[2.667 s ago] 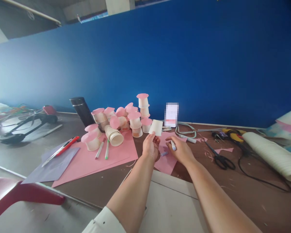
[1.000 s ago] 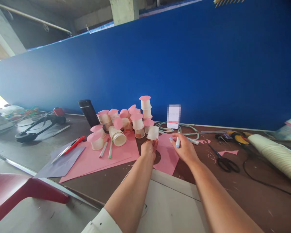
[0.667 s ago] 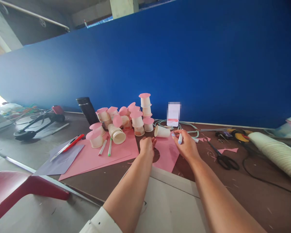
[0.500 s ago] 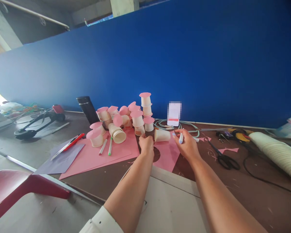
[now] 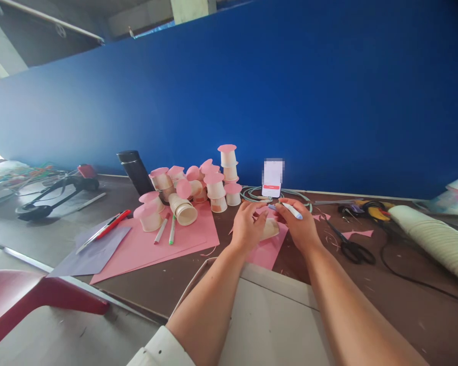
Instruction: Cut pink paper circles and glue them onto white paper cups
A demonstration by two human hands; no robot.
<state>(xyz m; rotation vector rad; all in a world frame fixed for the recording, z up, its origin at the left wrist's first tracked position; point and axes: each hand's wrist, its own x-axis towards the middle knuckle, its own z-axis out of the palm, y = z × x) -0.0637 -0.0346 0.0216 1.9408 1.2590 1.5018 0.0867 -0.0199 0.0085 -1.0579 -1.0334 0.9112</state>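
Note:
My right hand (image 5: pixel 295 218) is closed on a white marker (image 5: pixel 290 209) whose blue end points down to the right. A small pale-blue piece (image 5: pixel 272 207) shows at its fingertips; I cannot tell whether it is the marker's cap. My left hand (image 5: pixel 249 222) faces it, thumb and fingers apart and curved. Between and below both hands a white paper cup (image 5: pixel 270 230) lies tipped over pink paper (image 5: pixel 265 254). The left thumb is close to the cup, partly covering it; whether it touches is unclear.
Left stand several paper cups with pink discs (image 5: pixel 215 185), two markers (image 5: pixel 171 230), a red cutter (image 5: pixel 109 226) and a black bottle (image 5: pixel 135 173). Ahead, a phone (image 5: pixel 272 178) leans near a coiled cable. Right lie black scissors (image 5: pixel 353 249) and a long cup stack (image 5: pixel 429 239).
My left hand has moved right, from beside the cup stacks toward my right hand. The loose cup has shifted right and nearer me. The marker in my right hand has turned to a flatter slant.

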